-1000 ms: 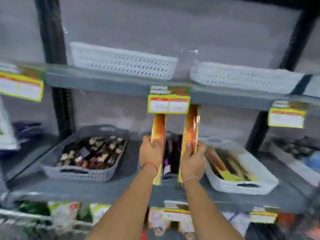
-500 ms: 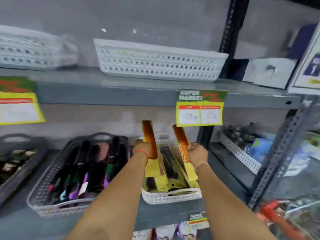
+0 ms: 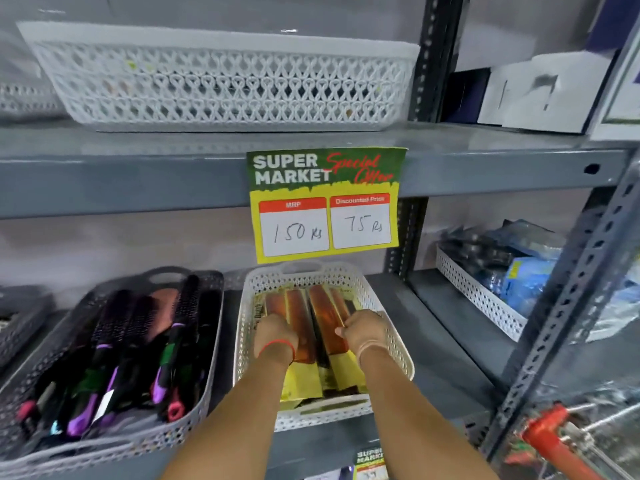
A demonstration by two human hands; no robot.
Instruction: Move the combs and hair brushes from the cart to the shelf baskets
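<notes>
Both hands low in white basket (image 3: 388, 306) at 6 o'clock: left hand (image 3: 275, 336) and right hand (image 3: 363, 332), each grip closed on a comb (image 3: 301, 323). Brushes (image 3: 138, 341) already filling grey basket (image 3: 204, 393) at 8 o'clock. Cart (image 3: 554, 441) contents unclear.

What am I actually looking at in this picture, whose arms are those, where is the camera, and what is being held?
There is no machine here. The arms belong to a person, and the single camera sits on their head, looking forward and down at a shop shelf. The left hand and the right hand each press down on a packaged comb, an amber comb on a yellow card, inside the white basket on the lower shelf. To its left, a grey basket holds hair brushes. A price tag hangs from the upper shelf, where another white basket stands. A red cart handle shows at bottom right.
</notes>
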